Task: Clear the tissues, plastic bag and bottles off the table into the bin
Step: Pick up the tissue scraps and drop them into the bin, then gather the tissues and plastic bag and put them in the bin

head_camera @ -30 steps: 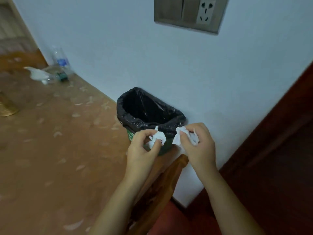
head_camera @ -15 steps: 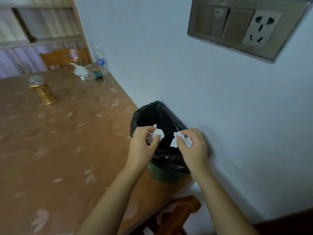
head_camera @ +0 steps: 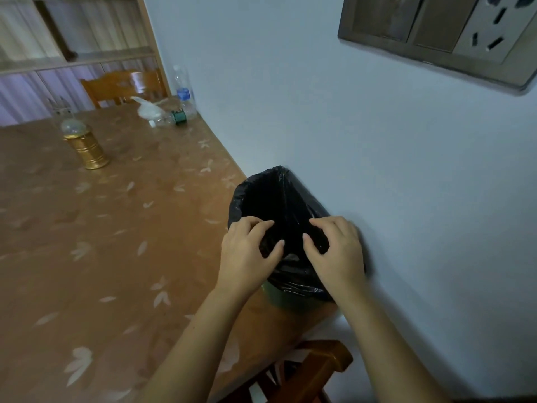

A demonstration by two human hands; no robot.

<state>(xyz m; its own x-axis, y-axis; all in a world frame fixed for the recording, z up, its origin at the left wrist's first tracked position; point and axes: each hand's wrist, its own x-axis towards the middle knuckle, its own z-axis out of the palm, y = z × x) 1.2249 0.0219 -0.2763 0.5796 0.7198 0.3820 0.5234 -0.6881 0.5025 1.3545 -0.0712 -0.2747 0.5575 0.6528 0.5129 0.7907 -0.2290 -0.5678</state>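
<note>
From the head camera, the bin (head_camera: pixel 279 199), lined with a black bag, stands on the table (head_camera: pixel 101 242) at its near corner, against the wall (head_camera: pixel 334 126). The left hand (head_camera: pixel 247 254) and the right hand (head_camera: pixel 337 251) hover over the near rim of the bin, fingers spread and loosely curled, holding nothing. No tissues show in them. Far beyond the bin, along the wall, a plastic bag (head_camera: pixel 148 110) lies beside a lying bottle (head_camera: pixel 170 119), and an upright bottle (head_camera: pixel 183 93) stands just behind. A gold container (head_camera: pixel 87 148) stands well left of the bin.
</note>
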